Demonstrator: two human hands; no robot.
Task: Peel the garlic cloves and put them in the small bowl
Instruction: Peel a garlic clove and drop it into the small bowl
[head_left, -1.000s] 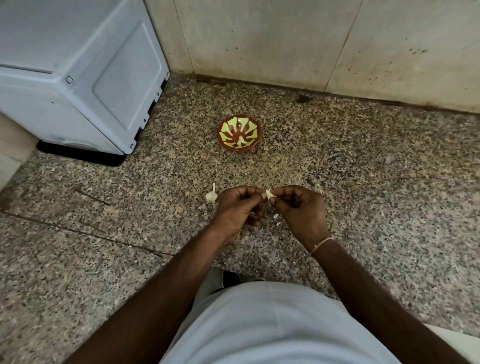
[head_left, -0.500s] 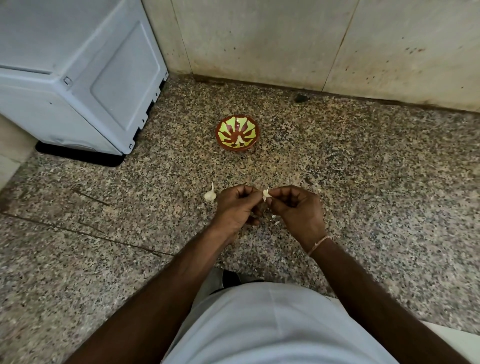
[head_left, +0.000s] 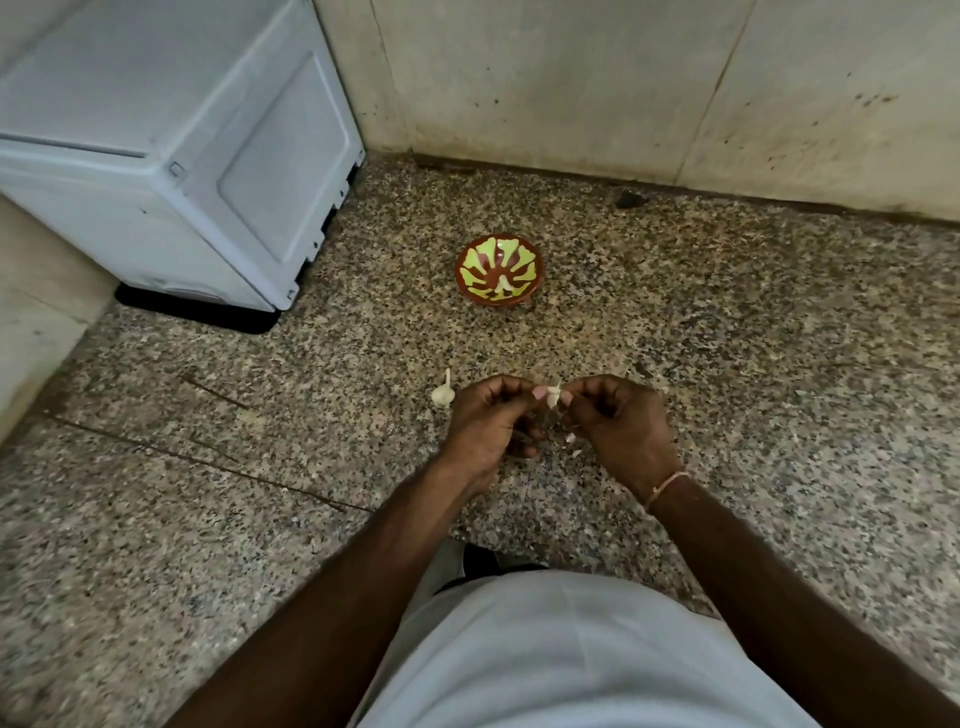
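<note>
The small bowl (head_left: 500, 274) stands on the floor (head_left: 727, 322), with the wall (head_left: 571, 78) behind it and a cabinet (head_left: 171, 145) to its left. Nearer the person than the bowl, both hands (head_left: 556, 415) pinch a garlic clove (head_left: 554, 396) between them, and a second clove (head_left: 443, 394) lies on the floor just left of the left hand (head_left: 485, 423).

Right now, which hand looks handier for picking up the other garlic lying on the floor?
Probably the left hand. The loose garlic lies just beside its knuckles, while the right hand sits farther away. Both hands are pinching the clove being peeled.
</note>
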